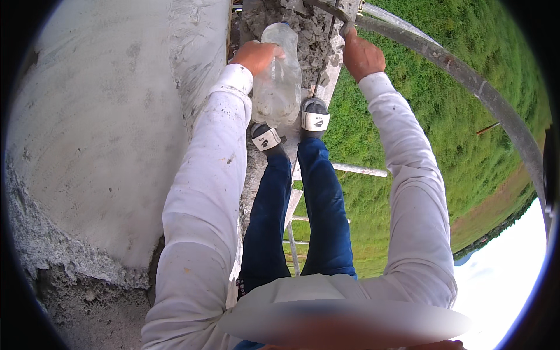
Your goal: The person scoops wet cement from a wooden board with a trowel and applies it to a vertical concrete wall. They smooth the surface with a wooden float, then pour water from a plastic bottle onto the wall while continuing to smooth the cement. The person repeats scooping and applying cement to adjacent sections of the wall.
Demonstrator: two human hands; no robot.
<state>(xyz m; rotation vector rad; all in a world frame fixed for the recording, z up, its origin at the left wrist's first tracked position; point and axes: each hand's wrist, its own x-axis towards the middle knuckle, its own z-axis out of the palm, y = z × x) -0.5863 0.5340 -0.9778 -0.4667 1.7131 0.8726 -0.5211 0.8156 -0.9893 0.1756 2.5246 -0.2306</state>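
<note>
We are gripping a clear plastic bottle (pixel 277 76) with our left hand (pixel 254 55) near twelve o'clock, its cap pointing up toward a patch of rough grey mortar (pixel 309 35). Our right hand (pixel 361 56) is closing around a curved metal rail (pixel 466 79) that is sweeping from twelve toward three o'clock. We are standing on a narrow plank (pixel 294 140) at the centre, with a plastered wall (pixel 99 128) filling nine o'clock and green grass (pixel 443 128) lying far below at three.
</note>
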